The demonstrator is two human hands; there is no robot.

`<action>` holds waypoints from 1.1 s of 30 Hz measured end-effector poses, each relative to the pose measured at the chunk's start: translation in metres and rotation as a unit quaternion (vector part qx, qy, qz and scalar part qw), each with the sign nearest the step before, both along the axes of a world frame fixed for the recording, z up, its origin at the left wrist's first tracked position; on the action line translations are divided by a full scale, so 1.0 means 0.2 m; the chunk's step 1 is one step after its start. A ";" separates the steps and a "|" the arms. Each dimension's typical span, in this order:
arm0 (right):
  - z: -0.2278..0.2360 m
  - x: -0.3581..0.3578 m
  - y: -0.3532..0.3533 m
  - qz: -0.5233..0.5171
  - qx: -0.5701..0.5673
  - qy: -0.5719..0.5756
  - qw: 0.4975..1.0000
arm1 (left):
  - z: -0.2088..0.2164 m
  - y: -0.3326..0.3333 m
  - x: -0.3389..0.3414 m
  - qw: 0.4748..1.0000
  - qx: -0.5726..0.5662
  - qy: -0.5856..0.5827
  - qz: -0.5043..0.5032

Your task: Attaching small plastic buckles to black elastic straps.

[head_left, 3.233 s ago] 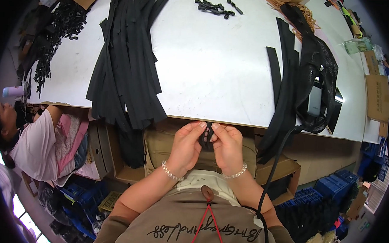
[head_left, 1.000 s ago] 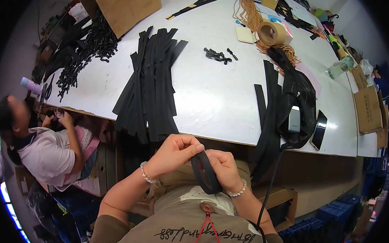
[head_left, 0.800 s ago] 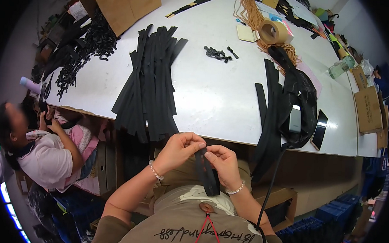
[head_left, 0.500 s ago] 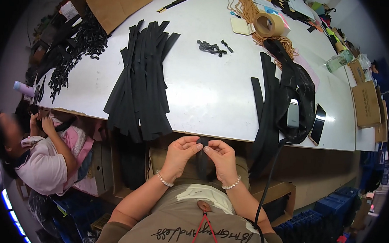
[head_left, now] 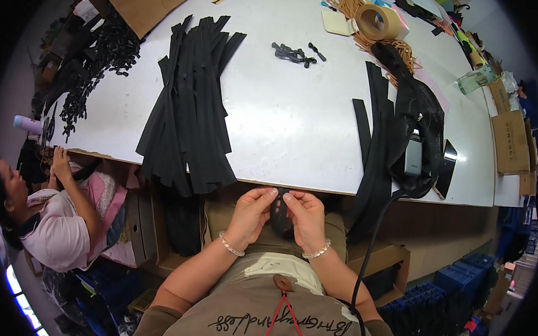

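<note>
Just off the table's front edge, my left hand [head_left: 252, 214] and my right hand [head_left: 306, 214] are close together over my lap. Both pinch a black fabric strip [head_left: 283, 221] between thumb and fingertips. It hangs down between my palms, and its lower part is hard to make out against the dark. To the left, a thick pile of similar black strips [head_left: 190, 110] lies across the table and overhangs its edge. A smaller bunch of black strips [head_left: 377, 131] droops over the edge at right.
Several black cord pulls [head_left: 295, 54] lie mid-table on the white table [head_left: 283, 120]. At right are a black mesh bag [head_left: 419, 105], a grey device [head_left: 413, 156], a phone [head_left: 446, 167], a tape roll [head_left: 378, 22] and a glass bottle [head_left: 474, 79]. A co-worker [head_left: 62, 225] sits at left.
My thumbs have drawn in the strip's top end, which stood up between them before; the strip now bends lower between my hands. The co-worker's hands have shifted. My view has turned slightly.
</note>
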State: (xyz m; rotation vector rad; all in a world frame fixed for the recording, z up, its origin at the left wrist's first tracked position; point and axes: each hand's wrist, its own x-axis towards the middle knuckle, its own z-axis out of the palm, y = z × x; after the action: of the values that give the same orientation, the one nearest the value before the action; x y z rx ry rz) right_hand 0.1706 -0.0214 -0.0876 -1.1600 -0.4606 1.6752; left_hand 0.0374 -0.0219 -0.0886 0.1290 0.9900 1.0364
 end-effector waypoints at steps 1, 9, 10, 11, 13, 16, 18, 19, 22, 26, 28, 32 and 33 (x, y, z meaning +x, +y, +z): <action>0.01 -0.01 0.00 -0.015 -0.012 0.010 1.000 | 0.00 0.00 0.01 1.000 -0.003 -0.001 0.000; 0.05 -0.10 0.00 -0.084 -0.022 0.044 0.995 | -0.01 -0.01 0.06 0.995 -0.004 -0.050 0.084; 0.06 -0.11 0.00 -0.097 -0.014 0.042 0.994 | 0.00 -0.01 0.07 0.995 -0.007 -0.050 0.085; 0.06 -0.11 0.00 -0.096 -0.016 0.041 0.994 | 0.01 -0.01 0.07 0.995 -0.010 -0.054 0.088; 0.04 -0.10 0.01 -0.090 -0.003 0.032 0.995 | 0.00 -0.01 0.07 0.994 -0.013 -0.060 0.091; 0.02 -0.06 0.01 -0.049 -0.002 0.041 0.998 | 0.00 0.00 0.06 0.994 0.026 -0.074 0.073; 0.04 -0.04 0.00 -0.033 0.003 0.037 0.999 | 0.03 -0.02 0.04 0.998 0.029 -0.054 0.034; 0.05 -0.04 -0.01 -0.018 0.003 0.032 0.999 | 0.02 -0.03 0.04 0.998 0.032 -0.053 0.033; 0.03 -0.02 -0.02 -0.009 0.024 0.015 1.000 | 0.00 -0.04 0.02 0.997 0.083 0.001 0.007; 0.05 -0.02 -0.03 -0.016 -0.023 0.052 0.998 | -0.01 -0.04 0.02 0.998 0.068 0.002 0.014; 0.05 -0.02 -0.02 -0.031 -0.054 0.061 0.996 | -0.01 -0.04 0.02 0.998 0.063 -0.004 0.016; 0.02 -0.04 -0.02 -0.067 -0.050 0.071 0.994 | -0.01 -0.01 0.05 0.998 0.059 -0.003 -0.004; 0.03 -0.05 -0.02 -0.078 -0.058 0.084 0.992 | -0.01 0.00 0.05 0.998 0.064 0.003 -0.003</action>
State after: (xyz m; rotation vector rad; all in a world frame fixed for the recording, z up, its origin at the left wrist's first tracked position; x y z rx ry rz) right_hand 0.1604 -0.0247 -0.0826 -1.0975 -0.1643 1.6638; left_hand 0.0472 -0.0210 -0.0903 0.2395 0.9275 1.0934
